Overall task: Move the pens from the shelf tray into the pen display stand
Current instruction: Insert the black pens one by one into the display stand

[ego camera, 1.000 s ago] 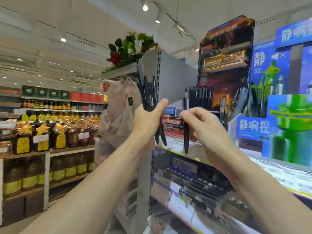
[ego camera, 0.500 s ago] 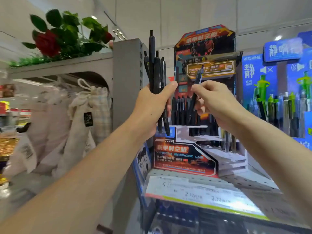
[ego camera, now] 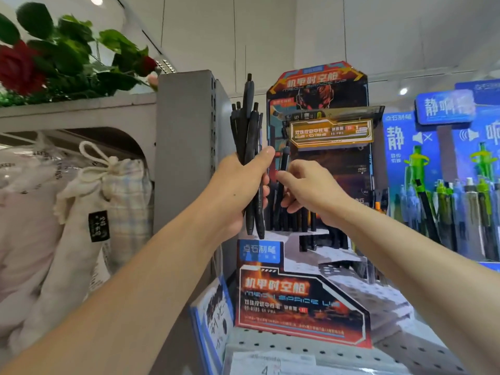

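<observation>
- Single black pen (ego camera: pixel 282 180) pinched upright in the right hand (ego camera: pixel 311 194), long axis near vertical with a slight lean, top end up beside the left thumb, lower end running down behind the fingers toward the stand.
- Pen display stand (ego camera: pixel 319 293) directly ahead of and below that hand; row of dark pens (ego camera: pixel 305 220) already seated upright in its upper tier, just below and behind the right fingers.
- Right hand the nearer one to the slots: judged to need only a short drop, tip down, with the pen kept parallel to the seated ones.
- Right hand pose: wrist raised, back of hand toward the camera, thumb and first fingers closed on the barrel, remaining fingers loosely curled under.
- Left hand (ego camera: pixel 238 193) wrapped firmly around a bundle of black pens (ego camera: pixel 247 136), held vertical, clicker ends well above the fist, tips poking out below; just beside the right hand, at the stand's left edge.
- Left forearm raised from the lower left, fist level with the right hand, serving as the supply.
- Exact free slot hidden behind the right hand; cannot tell which one lies beneath the tip.
- Shelf tray not in view here.
- Likely snag: tip catching a seated neighbour if the lean is not corrected.
</observation>
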`<state>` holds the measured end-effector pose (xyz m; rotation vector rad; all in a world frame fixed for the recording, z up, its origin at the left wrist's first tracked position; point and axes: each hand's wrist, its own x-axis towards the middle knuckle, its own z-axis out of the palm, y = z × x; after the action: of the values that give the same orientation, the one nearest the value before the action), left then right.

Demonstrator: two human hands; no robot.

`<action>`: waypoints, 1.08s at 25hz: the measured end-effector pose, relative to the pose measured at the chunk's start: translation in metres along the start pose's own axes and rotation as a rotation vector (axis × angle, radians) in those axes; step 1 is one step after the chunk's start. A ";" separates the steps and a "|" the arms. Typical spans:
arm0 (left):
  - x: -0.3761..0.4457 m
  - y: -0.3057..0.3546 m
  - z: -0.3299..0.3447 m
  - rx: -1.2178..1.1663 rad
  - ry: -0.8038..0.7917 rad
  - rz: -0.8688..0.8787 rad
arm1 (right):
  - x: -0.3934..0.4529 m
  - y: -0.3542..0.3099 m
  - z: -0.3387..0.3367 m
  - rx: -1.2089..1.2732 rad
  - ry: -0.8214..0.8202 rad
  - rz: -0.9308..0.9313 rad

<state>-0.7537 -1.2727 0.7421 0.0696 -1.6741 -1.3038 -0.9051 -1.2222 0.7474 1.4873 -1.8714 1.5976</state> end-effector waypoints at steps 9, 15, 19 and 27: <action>0.015 -0.006 -0.002 0.018 0.007 -0.018 | 0.014 0.008 0.010 -0.122 -0.044 -0.006; 0.015 -0.007 -0.003 0.054 0.011 -0.006 | 0.016 0.009 0.016 -0.103 -0.089 0.017; 0.014 -0.007 -0.002 0.068 0.013 -0.006 | 0.016 0.008 0.018 -0.105 -0.099 0.014; 0.016 -0.006 -0.002 0.053 0.005 -0.008 | 0.017 0.006 0.017 -0.089 -0.129 0.040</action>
<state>-0.7638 -1.2861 0.7476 0.1109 -1.7059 -1.2637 -0.9107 -1.2456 0.7503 1.5580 -2.0262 1.4460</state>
